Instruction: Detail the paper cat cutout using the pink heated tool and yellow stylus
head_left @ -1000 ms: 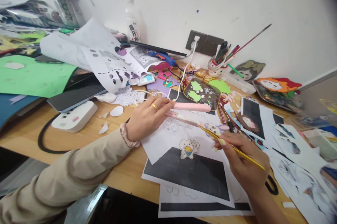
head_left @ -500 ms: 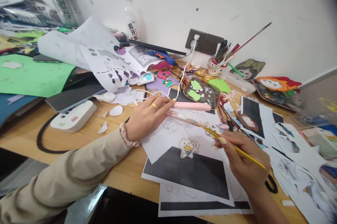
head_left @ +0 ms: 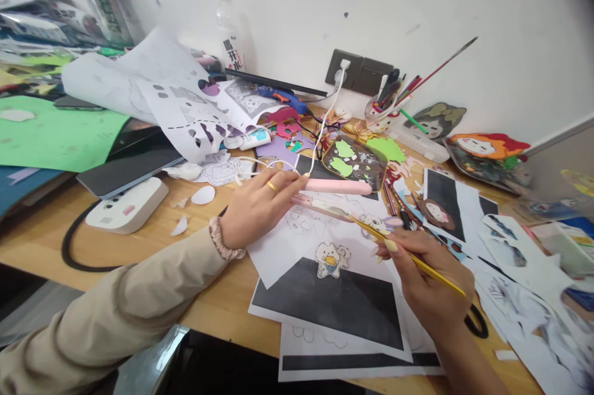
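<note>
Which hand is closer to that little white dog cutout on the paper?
Right. The right hand lies just beside the dog cutout, holding a yellow brush; the left hand rests farther up-left.

A wooden desk (head_left: 218, 305) fills the lower frame. Printed sheets (head_left: 334, 305) lie at lower centre, a white box (head_left: 127, 204) at centre left, green paper (head_left: 60, 138) at far left.

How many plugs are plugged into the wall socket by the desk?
1: a white plug sits in the left half of the dark wall socket, its white cable running down toward the left hand. The right half looks unused.
</note>
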A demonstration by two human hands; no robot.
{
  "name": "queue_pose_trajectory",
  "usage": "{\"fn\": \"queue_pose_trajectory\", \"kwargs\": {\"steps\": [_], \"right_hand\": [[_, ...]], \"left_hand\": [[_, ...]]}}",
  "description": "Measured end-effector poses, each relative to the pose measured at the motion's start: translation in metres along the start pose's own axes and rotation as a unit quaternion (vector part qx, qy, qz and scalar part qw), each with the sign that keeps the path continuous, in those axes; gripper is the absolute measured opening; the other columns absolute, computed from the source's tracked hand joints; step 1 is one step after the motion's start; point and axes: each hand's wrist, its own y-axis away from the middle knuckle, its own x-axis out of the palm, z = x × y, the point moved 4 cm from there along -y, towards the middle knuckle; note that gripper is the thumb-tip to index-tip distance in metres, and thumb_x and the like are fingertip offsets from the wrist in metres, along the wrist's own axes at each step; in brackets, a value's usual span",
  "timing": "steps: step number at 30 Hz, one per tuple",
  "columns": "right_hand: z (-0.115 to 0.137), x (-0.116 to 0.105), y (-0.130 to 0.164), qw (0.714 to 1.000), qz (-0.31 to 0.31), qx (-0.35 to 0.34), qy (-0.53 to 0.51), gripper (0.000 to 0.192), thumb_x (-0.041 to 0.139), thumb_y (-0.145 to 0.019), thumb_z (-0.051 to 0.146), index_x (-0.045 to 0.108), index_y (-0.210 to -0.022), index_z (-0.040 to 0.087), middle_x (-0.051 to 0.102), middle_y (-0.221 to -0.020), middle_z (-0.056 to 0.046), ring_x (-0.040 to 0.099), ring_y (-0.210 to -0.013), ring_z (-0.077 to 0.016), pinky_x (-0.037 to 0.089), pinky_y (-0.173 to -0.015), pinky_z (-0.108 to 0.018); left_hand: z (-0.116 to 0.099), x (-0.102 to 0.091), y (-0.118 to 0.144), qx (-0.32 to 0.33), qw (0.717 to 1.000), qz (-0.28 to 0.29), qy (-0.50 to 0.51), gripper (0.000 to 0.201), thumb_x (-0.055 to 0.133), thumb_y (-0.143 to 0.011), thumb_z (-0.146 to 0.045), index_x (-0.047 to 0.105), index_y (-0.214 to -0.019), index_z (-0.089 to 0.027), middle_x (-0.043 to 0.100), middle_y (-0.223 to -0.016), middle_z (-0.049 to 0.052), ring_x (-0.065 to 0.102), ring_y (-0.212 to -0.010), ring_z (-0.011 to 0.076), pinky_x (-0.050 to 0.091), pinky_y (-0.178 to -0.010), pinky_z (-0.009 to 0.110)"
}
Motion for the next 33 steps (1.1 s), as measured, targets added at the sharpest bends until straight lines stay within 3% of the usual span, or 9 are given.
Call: {"fn": "queue_pose_trajectory", "kwargs": {"steps": [16, 33], "right_hand": [[0.0017, 0.0012, -0.0003, 1.000, -0.014, 0.012, 0.000, 0.007, 0.053, -0.070, 0.015, 0.056, -0.074, 0.019, 0.060, -0.067, 0.001, 0.058, -0.066, -0.0128, 0.044, -0.065, -0.026], [0.0033, 0.0018, -0.0012, 1.000, -0.025, -0.001, 0.018, 0.006, 0.053, -0.071, 0.015, 0.056, -0.075, 0.019, 0.060, -0.066, 0.000, 0.057, -0.064, -0.0131, 0.045, -0.062, -0.026]], "left_hand": [[-0.0011, 0.0006, 0.0006, 0.009, 1.000, 0.012, 0.002, 0.032, 0.045, -0.078, -0.021, 0.046, -0.109, -0.016, 0.055, -0.103, 0.003, 0.047, -0.094, 0.0165, 0.043, -0.079, 0.029], [-0.0018, 0.0011, 0.0003, 0.012, 1.000, 0.017, -0.006, 0.032, 0.045, -0.078, -0.021, 0.046, -0.110, -0.016, 0.056, -0.103, 0.003, 0.048, -0.093, 0.0161, 0.044, -0.075, 0.027]]}}
